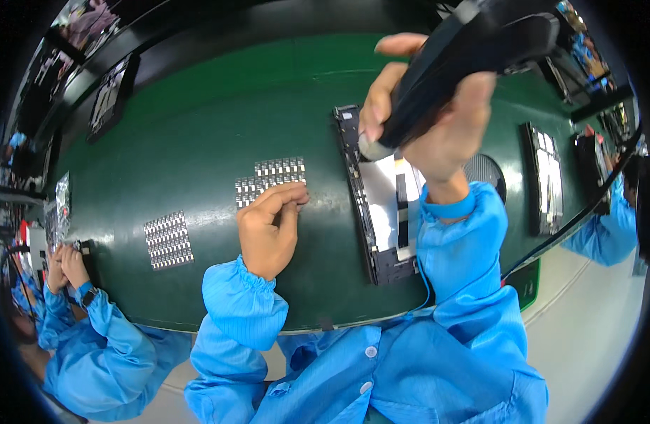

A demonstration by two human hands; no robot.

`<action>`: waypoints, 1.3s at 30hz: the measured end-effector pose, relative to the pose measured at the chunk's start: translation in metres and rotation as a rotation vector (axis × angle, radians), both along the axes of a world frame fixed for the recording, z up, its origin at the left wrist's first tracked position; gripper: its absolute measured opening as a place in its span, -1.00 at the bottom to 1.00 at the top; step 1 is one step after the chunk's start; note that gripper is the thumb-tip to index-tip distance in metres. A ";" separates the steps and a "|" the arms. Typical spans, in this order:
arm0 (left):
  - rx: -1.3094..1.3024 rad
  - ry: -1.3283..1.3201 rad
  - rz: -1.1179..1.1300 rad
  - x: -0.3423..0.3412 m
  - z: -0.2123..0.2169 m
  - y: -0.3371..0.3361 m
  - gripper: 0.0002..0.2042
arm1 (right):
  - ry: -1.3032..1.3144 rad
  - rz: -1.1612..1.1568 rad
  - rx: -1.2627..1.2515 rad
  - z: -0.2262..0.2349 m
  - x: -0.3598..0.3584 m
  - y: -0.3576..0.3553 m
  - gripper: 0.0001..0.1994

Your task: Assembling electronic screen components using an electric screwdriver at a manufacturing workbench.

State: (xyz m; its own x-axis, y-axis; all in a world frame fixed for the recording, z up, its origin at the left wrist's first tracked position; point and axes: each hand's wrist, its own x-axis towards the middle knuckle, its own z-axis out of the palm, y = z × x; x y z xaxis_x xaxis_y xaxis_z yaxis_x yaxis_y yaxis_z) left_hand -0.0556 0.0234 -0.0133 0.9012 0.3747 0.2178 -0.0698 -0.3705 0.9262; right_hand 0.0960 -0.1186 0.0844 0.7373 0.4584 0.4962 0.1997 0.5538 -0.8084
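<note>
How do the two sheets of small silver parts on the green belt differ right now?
The near sheet lies right under the left hand, whose fingertips pinch at its edge; the far sheet lies untouched to the left. The near sheet looks stepped and uneven in outline; the far sheet is a fuller rectangle. Both hold rows of small silver parts on the green belt.

Bright blue smock, white buttons, elastic-gathered cuffs, bare hands

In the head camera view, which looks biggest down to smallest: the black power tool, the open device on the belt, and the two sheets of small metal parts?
1. Black power tool, though enlarged by nearness to the camera.
2. Open device.
3. The two sheets of small metal parts look alike; unranked.
</note>
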 end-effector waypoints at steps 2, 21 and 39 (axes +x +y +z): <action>-0.025 -0.025 0.028 0.002 0.003 -0.002 -0.83 | 0.007 -0.007 0.014 0.012 0.000 -0.015 -0.10; 0.886 -0.290 -0.333 0.065 0.011 -0.054 -0.57 | 0.218 -0.007 0.011 -0.011 -0.006 -0.122 -0.09; 1.022 -0.036 -0.340 0.308 0.027 -0.071 -0.52 | -0.003 0.095 -0.231 -0.041 -0.004 -0.123 -0.63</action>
